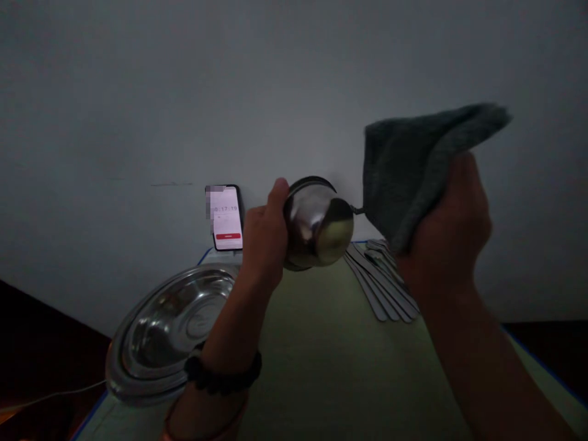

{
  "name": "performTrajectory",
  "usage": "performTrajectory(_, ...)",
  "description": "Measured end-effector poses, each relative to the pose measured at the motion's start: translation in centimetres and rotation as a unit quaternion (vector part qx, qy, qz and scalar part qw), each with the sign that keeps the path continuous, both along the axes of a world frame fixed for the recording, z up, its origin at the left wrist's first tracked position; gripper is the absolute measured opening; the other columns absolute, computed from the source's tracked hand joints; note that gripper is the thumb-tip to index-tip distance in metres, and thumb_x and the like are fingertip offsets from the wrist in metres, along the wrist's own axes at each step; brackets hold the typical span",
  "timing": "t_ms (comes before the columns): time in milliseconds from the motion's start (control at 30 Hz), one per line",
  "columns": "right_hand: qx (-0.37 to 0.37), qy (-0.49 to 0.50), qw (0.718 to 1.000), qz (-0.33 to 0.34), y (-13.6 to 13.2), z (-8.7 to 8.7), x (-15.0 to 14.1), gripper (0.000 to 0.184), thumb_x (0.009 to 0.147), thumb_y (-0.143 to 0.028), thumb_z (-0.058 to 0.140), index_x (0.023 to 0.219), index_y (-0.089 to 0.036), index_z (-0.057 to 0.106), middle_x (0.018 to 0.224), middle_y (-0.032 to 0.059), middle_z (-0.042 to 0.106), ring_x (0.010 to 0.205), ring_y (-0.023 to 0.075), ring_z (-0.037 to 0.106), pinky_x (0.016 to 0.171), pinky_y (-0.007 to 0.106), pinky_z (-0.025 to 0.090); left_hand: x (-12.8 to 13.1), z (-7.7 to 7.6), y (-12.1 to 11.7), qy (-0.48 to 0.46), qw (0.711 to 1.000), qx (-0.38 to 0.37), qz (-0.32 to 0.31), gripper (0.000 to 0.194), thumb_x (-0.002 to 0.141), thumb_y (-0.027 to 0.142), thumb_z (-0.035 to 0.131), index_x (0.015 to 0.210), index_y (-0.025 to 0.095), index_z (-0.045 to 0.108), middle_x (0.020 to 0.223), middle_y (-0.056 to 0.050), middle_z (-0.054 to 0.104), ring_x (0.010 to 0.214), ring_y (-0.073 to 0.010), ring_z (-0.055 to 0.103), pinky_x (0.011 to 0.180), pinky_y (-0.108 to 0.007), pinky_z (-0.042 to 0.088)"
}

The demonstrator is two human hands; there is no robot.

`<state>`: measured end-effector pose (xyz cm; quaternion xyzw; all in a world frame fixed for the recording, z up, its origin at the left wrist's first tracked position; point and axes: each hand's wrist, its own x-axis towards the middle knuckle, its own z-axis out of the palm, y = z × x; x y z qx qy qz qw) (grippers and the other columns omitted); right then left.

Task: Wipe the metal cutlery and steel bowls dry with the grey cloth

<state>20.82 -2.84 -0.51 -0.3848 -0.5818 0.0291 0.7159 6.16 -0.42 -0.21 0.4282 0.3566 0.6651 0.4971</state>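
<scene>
My left hand (264,242) is closed round a small shiny steel bowl (316,223), held up above the table with its base turned toward me. A dark beaded bracelet sits on that wrist. My right hand (448,233) grips a bunched grey-green cloth (413,165), raised just to the right of the bowl. A corner of the cloth hangs close to the bowl's rim.
A large steel basin (138,361) lies at the table's left edge. Several flat metal utensils (381,282) lie in a row at the back right. A phone (226,217) with a lit screen leans against the wall. The table (331,367) has a pale green mat.
</scene>
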Motion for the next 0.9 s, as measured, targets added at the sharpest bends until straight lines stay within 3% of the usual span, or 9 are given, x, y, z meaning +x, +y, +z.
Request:
performTrajectory(133, 0.001, -0.111, 0.993, 0.026, -0.6, -0.5, -3.0, 0.022, 0.087, -0.025, 0.044, 0.106, -0.022, 0.055, 0.115, 0.0049, 0.059, 0.112, 0.0194, 0.051, 0.101, 0.039, 0.038, 0.2, -0.2, -0.8, 0.146, 0.987, 0.067, 0.013, 0.05, 0.076, 0.027, 0.063, 0.031, 0.017, 0.044, 0.03, 0.005, 0.038, 0.028, -0.0044, 0.029, 0.031, -0.019, 0.015)
performTrajectory(233, -0.05, -0.137, 0.987, 0.067, 0.4, -1.2, -3.1, 0.023, 0.087, -0.031, 0.045, 0.104, -0.023, 0.058, 0.11, 0.004, 0.062, 0.103, 0.0192, 0.055, 0.094, 0.039, 0.043, -0.4, -0.4, -0.8, 0.166, 0.983, 0.074, -0.013, 0.048, 0.076, 0.03, 0.063, 0.032, 0.016, 0.049, 0.029, 0.004, 0.041, 0.027, -0.0043, 0.032, 0.03, -0.017, 0.015)
performTrajectory(400, -0.136, -0.084, 0.969, 0.186, 1.4, -1.2, -1.2, 0.029, 0.086, -0.042, 0.045, 0.097, -0.021, 0.063, 0.085, 0.0002, 0.066, 0.079, 0.0142, 0.06, 0.074, 0.03, 0.049, -1.6, -0.4, -0.5, 0.157, 0.982, 0.045, -0.096, 0.044, 0.073, 0.04, 0.064, 0.038, 0.016, 0.056, 0.033, 0.002, 0.048, 0.028, -0.0056, 0.038, 0.029, -0.016, 0.023)
performTrajectory(500, -0.141, -0.019, 0.965, 0.221, 1.7, -1.4, -1.1, 0.031, 0.085, -0.044, 0.046, 0.101, -0.023, 0.063, 0.087, -0.0003, 0.067, 0.082, 0.0146, 0.061, 0.075, 0.03, 0.05, -2.0, -0.3, -0.2, 0.085, 0.992, 0.014, -0.093, 0.036, 0.072, 0.038, 0.066, 0.045, 0.016, 0.06, 0.035, 0.001, 0.051, 0.029, -0.0082, 0.044, 0.031, -0.017, 0.03)
performTrajectory(633, -0.096, 0.063, 0.981, 0.159, 2.4, -2.3, -2.1, 0.031, 0.087, -0.041, 0.042, 0.107, -0.025, 0.06, 0.105, 0.0009, 0.065, 0.102, 0.0175, 0.058, 0.092, 0.037, 0.046, -1.8, 0.4, 0.2, -0.084, 0.994, -0.009, -0.071, 0.023, 0.078, 0.032, 0.059, 0.061, 0.017, 0.064, 0.046, -0.001, 0.059, 0.053, -0.0172, 0.063, 0.055, -0.024, 0.05)
performTrajectory(767, -0.062, 0.028, 0.994, 0.087, 2.4, -3.3, -3.4, 0.041, 0.093, -0.039, 0.023, 0.127, -0.031, 0.044, 0.135, 0.0005, 0.046, 0.129, 0.0196, 0.037, 0.107, 0.046, 0.03, -0.7, 0.6, 0.5, -0.204, 0.977, -0.005, -0.066, 0.026, 0.083, 0.03, 0.047, 0.071, 0.016, 0.064, 0.064, -0.004, 0.068, 0.079, -0.0208, 0.067, 0.075, -0.029, 0.052)
performTrajectory(900, -0.027, -0.04, 0.998, 0.047, 1.9, -4.3, -4.6, 0.046, 0.093, -0.039, 0.019, 0.139, -0.032, 0.023, 0.148, 0.0006, 0.025, 0.138, 0.0199, 0.018, 0.111, 0.051, 0.019, 0.5, 0.0, 0.6, -0.278, 0.96, -0.009, -0.03, 0.028, 0.085, 0.029, 0.04, 0.081, 0.015, 0.065, 0.076, -0.004, 0.07, 0.091, -0.0204, 0.065, 0.084, -0.031, 0.05)
